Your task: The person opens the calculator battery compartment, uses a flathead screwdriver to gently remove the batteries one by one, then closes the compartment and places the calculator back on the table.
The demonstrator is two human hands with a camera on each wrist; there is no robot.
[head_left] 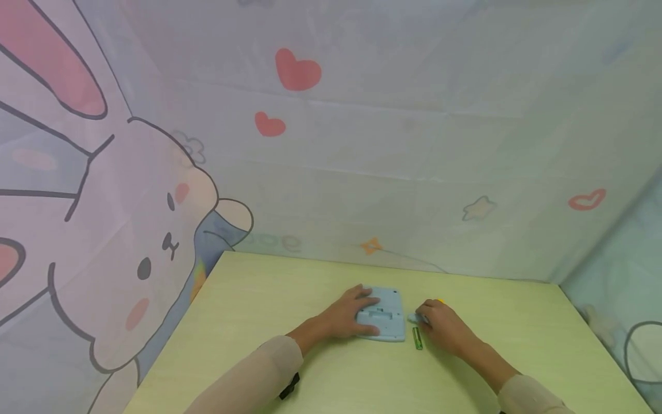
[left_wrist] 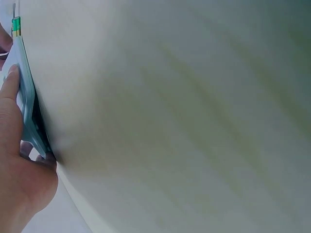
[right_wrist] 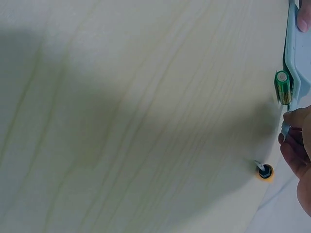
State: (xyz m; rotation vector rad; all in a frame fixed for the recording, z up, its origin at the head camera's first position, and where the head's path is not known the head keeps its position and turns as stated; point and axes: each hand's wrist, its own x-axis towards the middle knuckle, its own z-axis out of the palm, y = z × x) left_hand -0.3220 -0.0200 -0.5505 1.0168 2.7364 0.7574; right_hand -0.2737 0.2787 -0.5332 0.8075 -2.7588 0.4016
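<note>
While the left hand [head_left: 345, 313] is pressing on a pale-blue, flat plastic device with rounded corners [head_left: 390, 329], its thumb and visible fingers are stretching out over the surface. The device is lying on a pale yellow-green, wood-grained tabletop [head_left: 289, 287], and a recessed slot is showing in its upturned side. Just right of it, the right hand [head_left: 445, 328] is pinching a small pale-blue piece [head_left: 412, 317] between its curled fingers and thumb, a bit off the device's edge. A slim green-and-gold cylindrical battery [head_left: 417, 338] is sitting on the table right next to that hand; can't tell if a second one is hiding alongside. Beyond the right hand, a small orange-and-black tool with a pale tip [right_wrist: 265, 172] is resting, mostly blocked in the head view.
</note>
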